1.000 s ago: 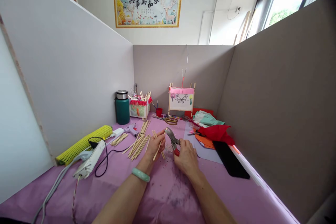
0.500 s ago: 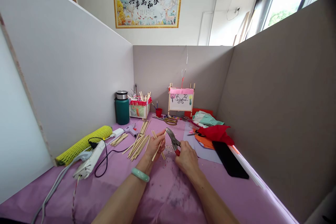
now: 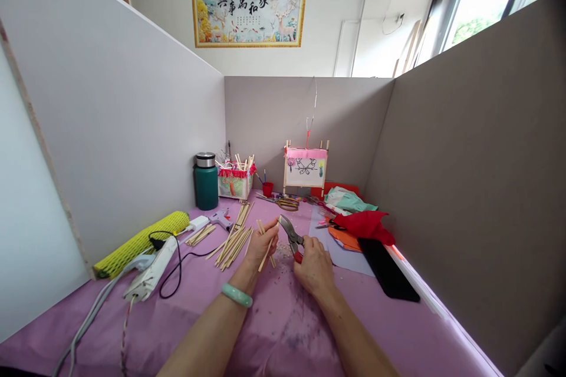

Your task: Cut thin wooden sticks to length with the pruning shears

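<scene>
Closed around thin wooden sticks [image 3: 264,260] is my left hand [image 3: 260,245], with a green bangle [image 3: 237,295] on its wrist. One stick points up to the right, and its tip meets the jaws of the pruning shears [image 3: 290,233]. My right hand [image 3: 314,266] grips the shears by their red handles, mostly hidden in the palm. Whether the blades have bitten into the stick I cannot tell. Small wood chips [image 3: 285,249] lie on the purple cloth beneath. Left of my left hand rests a loose pile of sticks [image 3: 234,247].
A green bottle [image 3: 206,184] and a decorated box of sticks [image 3: 234,181] stand at the back left. Nearer lie a glue gun [image 3: 221,220] and a power strip [image 3: 150,269]. A framed craft [image 3: 305,168] stands behind; scissors [image 3: 287,204], red cloth [image 3: 363,225] and a black phone [image 3: 388,269] lie rightward.
The sticks in my left hand have shifted and tilted slightly. My right hand has moved a touch to the left on the shears' handles. Everything else looks the same.
</scene>
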The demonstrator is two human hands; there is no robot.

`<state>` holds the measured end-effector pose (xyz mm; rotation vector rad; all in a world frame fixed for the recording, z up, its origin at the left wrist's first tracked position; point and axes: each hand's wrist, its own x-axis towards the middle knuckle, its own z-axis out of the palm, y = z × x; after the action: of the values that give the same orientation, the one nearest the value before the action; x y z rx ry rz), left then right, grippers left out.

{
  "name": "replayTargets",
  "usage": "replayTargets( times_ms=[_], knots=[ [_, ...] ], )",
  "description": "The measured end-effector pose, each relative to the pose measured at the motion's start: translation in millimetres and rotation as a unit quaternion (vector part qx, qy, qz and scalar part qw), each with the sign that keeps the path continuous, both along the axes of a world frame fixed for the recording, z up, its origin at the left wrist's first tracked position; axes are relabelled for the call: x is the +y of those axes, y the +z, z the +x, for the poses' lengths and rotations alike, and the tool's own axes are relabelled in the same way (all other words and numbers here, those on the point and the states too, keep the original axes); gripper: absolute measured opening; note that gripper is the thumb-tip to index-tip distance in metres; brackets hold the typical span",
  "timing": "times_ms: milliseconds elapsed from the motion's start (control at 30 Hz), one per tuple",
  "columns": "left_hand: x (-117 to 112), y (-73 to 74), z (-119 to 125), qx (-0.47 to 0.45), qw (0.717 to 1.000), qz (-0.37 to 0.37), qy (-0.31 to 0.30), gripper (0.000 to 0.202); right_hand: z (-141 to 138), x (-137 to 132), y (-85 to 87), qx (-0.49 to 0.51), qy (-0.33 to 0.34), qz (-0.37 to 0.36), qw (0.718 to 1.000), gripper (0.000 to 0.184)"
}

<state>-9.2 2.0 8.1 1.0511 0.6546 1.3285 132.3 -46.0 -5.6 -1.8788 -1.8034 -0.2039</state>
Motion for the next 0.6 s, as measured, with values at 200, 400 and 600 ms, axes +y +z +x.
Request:
replayTargets(
  times_ms=[200,400,600],
  knots=[
    [-0.8,0.1,-0.6,-0.013,1.0,-0.001,-0.011,0.072,-1.5,0.5,2.0,-0.007,-0.008,-0.029,1.0,0.025],
    [3.1,-3.6,-0.7,-0.021,1.0,-0.006,-0.022,0.069,0.4,2.2,2.5,0.023,-0.017,-0.064,0.998,0.017],
    [3.3,-2.1,-0.9,-0.039,0.998,-0.003,-0.041,0.064,-0.4,1.8,0.6,0.038,-0.016,-0.043,0.998,0.026]
  ],
)
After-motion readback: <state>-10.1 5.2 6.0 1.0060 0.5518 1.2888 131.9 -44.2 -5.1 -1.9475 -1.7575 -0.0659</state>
